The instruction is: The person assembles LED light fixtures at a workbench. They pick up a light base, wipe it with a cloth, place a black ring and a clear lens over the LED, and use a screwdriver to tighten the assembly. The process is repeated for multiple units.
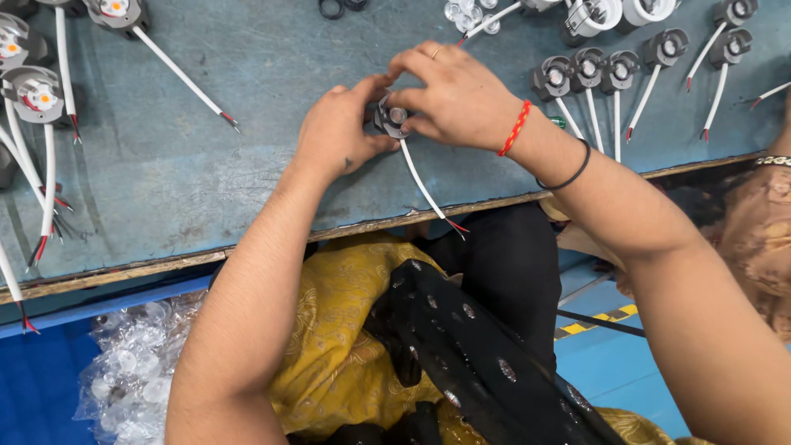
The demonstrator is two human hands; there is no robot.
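Note:
Both of my hands meet on one small round grey lamp unit (390, 118) on the blue-grey table (206, 165). My left hand (338, 128) grips it from the left side. My right hand (453, 95) covers it from above and the right, fingers curled on its rim. A white cable (422, 183) with red and black ends trails from the unit toward the table's front edge. My right wrist carries a red thread band and a black band.
A row of finished grey lamp units with white cables (614, 78) lies at the right. More units with orange centres (33, 91) lie at the left. Clear lenses (465, 15) sit at the top, and a bag of them (132, 371) lower left. Another person's arm (770, 189) is at the right edge.

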